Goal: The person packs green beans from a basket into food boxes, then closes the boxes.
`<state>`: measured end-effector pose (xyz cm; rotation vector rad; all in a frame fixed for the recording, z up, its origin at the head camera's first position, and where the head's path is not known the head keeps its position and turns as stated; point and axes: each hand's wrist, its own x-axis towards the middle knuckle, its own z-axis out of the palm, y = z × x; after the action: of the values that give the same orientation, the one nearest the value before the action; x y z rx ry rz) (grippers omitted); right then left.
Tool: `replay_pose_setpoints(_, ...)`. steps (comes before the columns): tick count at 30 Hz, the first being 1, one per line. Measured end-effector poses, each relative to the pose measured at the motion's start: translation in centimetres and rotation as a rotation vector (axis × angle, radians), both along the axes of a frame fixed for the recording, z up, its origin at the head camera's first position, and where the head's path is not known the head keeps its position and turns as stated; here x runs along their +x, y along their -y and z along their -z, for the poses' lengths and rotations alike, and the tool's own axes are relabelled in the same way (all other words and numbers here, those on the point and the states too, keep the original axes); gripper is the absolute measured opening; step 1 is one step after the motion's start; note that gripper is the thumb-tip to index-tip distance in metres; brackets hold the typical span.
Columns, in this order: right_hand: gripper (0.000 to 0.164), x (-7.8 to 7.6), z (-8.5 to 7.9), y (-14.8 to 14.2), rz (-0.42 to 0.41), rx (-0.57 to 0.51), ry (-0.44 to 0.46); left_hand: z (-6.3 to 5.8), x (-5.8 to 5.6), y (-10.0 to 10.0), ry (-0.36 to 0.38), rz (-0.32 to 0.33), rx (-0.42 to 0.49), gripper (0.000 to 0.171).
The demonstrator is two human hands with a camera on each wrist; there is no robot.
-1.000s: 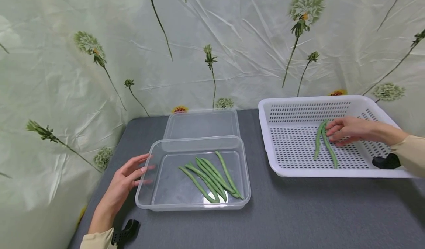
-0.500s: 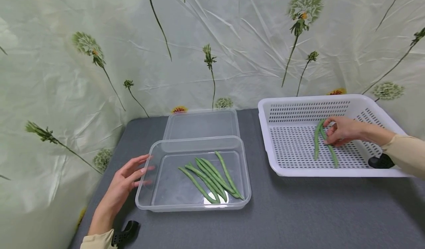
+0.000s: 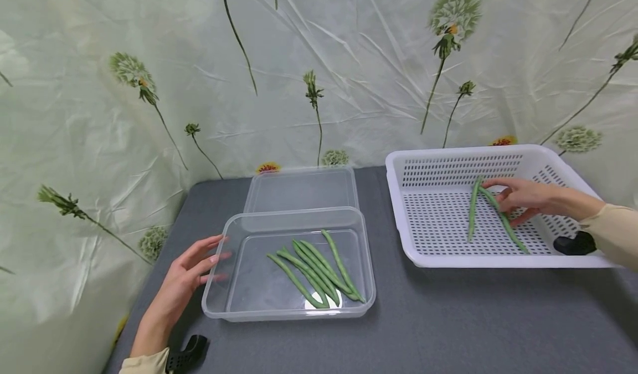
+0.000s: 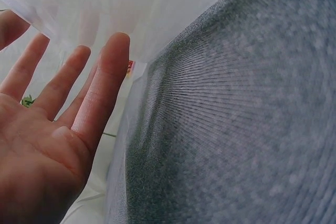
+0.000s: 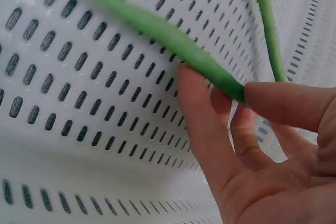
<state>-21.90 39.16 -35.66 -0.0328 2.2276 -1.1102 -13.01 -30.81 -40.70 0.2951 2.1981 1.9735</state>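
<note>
My right hand (image 3: 535, 196) is inside the white perforated basket (image 3: 468, 261), pinching a green bean (image 5: 173, 40) between thumb and fingers. One end of that bean sticks out past the fingers, slanting over the basket's slotted floor. Just left of it in the head view lies a second green bean (image 3: 472, 213). My left hand (image 3: 174, 288) is at the left wall of a clear plastic box (image 3: 289, 314), fingers extended and spread along the outside. Several green beans (image 3: 319, 269) lie side by side on the box floor, toward its right.
Behind the box lies a clear flat lid (image 3: 304, 188) on the grey cloth-covered table (image 3: 423, 329). A flower-printed sheet (image 3: 369, 75) hangs at the back and left. The basket stands right of the box with a strip of table between.
My right hand has closed its fingers on the right-hand bean in the basket. That bean's near end has swung to the right. The left hand stays at the box.
</note>
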Motion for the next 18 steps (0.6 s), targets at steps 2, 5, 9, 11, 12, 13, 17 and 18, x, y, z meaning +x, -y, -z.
replay_pose_setpoints(2,0.074,-0.1,-0.2,-0.1,-0.005,-0.017,0.012,0.0,0.1,0.1,0.002,-0.004,-0.003,0.044)
replay_pose_setpoints(5,0.074,-0.1,-0.5,-0.3,-0.004,-0.032,0.023,0.0,0.1,0.1,0.000,-0.003,-0.004,0.044)
replay_pose_setpoints(9,0.073,-0.1,-0.8,-0.6,-0.002,0.000,-0.007,0.1,0.1,0.1,-0.003,0.001,-0.004,0.044)
replay_pose_setpoints(11,0.072,0.0,-1.0,-0.7,-0.008,0.025,-0.034,0.1,0.1,0.1,-0.001,0.001,-0.006,0.044)
replay_pose_setpoints(12,0.072,0.0,-1.1,-0.7,-0.010,0.038,-0.049,0.1,0.0,0.1,0.001,-0.002,-0.009,0.044)
replay_pose_setpoints(13,0.072,0.0,-1.2,-0.8,-0.013,0.047,-0.065,0.1,0.0,0.1,0.003,-0.006,-0.010,0.044)
replay_pose_setpoints(17,0.070,0.3,-1.7,-1.0,-0.002,0.056,-0.132,0.1,0.0,0.1,0.008,-0.012,-0.013,0.044)
replay_pose_setpoints(18,0.069,0.3,-1.8,-1.1,0.001,0.059,-0.146,0.2,0.0,0.1,0.008,-0.011,-0.011,0.044)
